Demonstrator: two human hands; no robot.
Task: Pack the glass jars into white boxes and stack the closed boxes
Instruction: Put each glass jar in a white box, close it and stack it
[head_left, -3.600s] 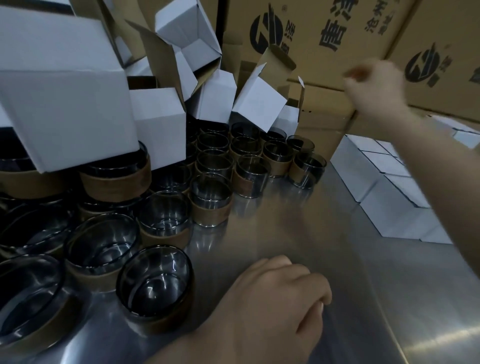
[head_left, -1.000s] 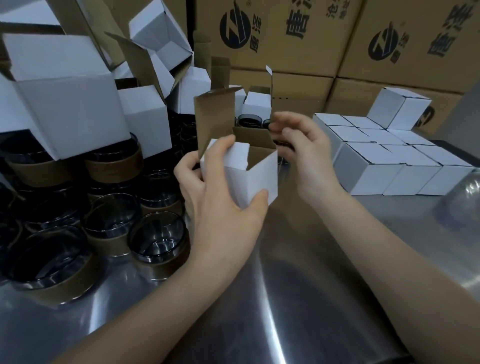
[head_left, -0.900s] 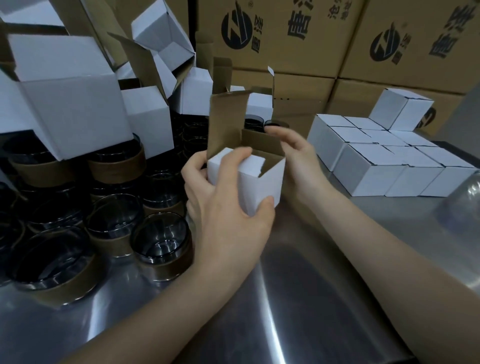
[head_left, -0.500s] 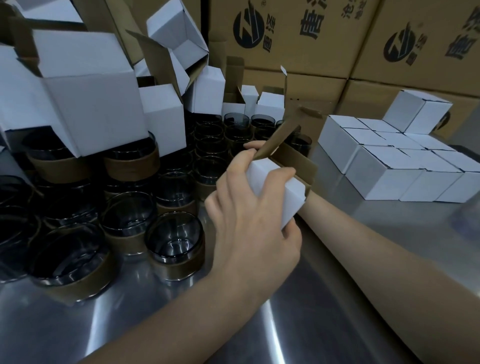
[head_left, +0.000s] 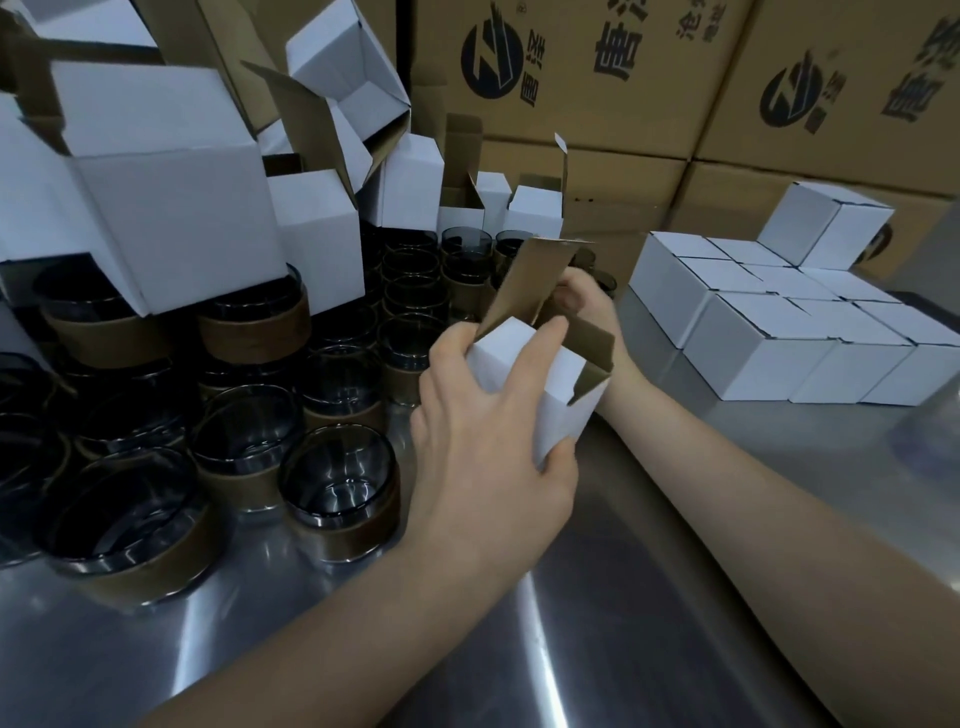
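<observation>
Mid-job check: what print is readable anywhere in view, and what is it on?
"唐": large black character on the left brown carton, beside a round logo.
"唐": same on the right brown carton.
Smaller characters on both cartons: cut off or too blurred to read.
Closed white boxes: no print visible.

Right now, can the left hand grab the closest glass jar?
Probably not yet. The left hand is wrapped round the open white box, so its grip is taken. The nearest glass jar stands right beside it with nothing between, so letting go of the box should free the way.
</observation>
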